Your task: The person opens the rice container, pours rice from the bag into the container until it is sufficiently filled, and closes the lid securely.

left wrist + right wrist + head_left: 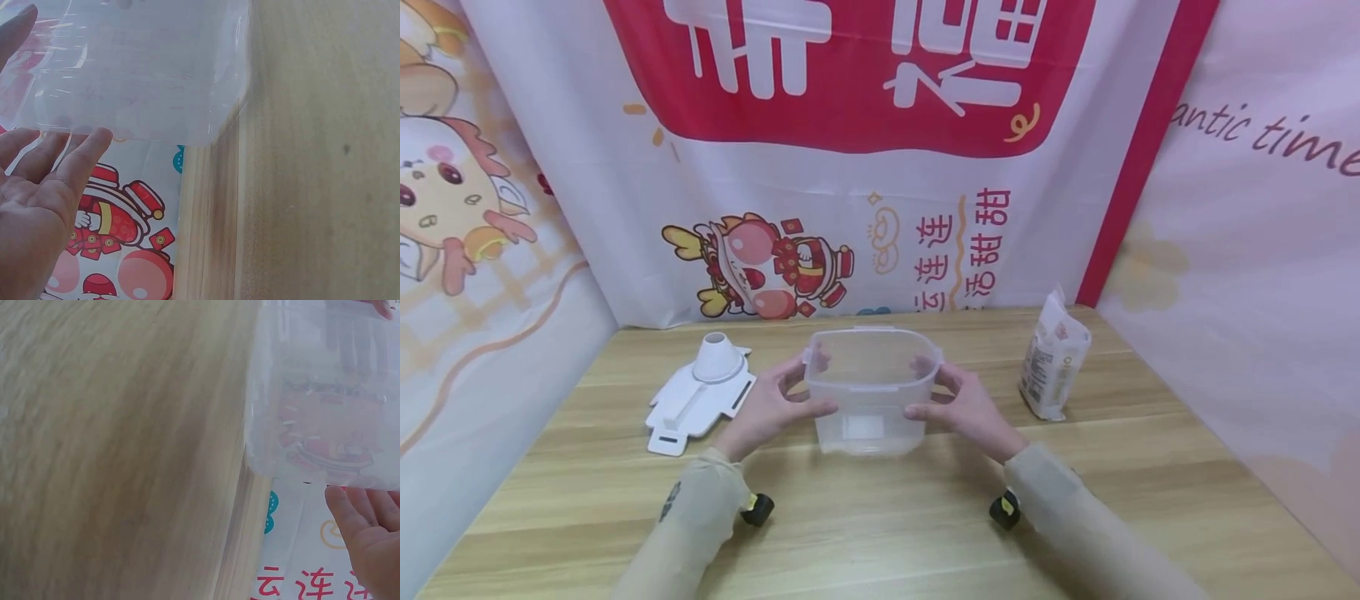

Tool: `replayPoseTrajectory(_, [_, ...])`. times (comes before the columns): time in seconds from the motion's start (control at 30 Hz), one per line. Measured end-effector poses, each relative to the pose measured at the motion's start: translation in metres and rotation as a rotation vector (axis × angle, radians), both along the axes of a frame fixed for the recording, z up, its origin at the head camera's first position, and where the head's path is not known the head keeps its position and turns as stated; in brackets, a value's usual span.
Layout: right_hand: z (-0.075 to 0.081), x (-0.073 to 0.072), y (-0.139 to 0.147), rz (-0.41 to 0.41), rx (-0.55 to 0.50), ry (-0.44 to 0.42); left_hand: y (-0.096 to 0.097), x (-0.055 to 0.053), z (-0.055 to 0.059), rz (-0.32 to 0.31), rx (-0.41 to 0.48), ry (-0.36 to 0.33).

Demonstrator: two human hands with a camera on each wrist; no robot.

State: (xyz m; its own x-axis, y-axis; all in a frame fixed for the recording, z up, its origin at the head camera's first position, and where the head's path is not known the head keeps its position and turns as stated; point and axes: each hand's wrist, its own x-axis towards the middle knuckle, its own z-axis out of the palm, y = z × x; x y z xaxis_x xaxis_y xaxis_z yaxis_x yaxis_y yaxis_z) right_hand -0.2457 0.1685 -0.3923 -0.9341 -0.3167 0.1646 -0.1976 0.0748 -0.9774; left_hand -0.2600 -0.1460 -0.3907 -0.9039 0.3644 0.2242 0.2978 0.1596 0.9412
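A clear plastic container with a pale rectangular label on its front is upright at the middle of the table, its top uncovered. Whether its base touches the tabletop I cannot tell. My left hand grips its left side, thumb on the front and fingers round the side. On the opposite side my right hand holds it the same way. The container's wall fills the top of the left wrist view, with left fingers at its edge. A white plastic lid-like piece with flaps and a raised cone lies left of the left hand.
A white printed packet stands at the right of the wooden table. Printed cloth hangs behind the table and along both sides. Each wrist carries a small black device.
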Motion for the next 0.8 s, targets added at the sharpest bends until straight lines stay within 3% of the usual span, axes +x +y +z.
replayPoseTrajectory(0.23, [0.005,0.008,0.0,-0.045,0.027,0.004,0.006,0.013,0.019,-0.01,0.007,-0.016])
replayPoseTrajectory(0.37, [0.014,0.014,0.003,-0.15,0.156,0.097,0.007,0.018,0.024,-0.008,0.006,-0.018])
replayPoseTrajectory(0.5, [0.032,0.024,0.015,-0.271,0.276,0.29,0.007,0.012,0.018,0.009,-0.016,-0.027])
replayPoseTrajectory(0.63, [0.05,0.035,0.032,-0.312,0.255,0.476,0.004,0.002,0.006,0.01,-0.02,-0.034])
replayPoseTrajectory(0.8, [0.076,0.05,0.048,-0.382,0.212,0.562,0.002,-0.003,-0.001,0.012,-0.002,-0.039])
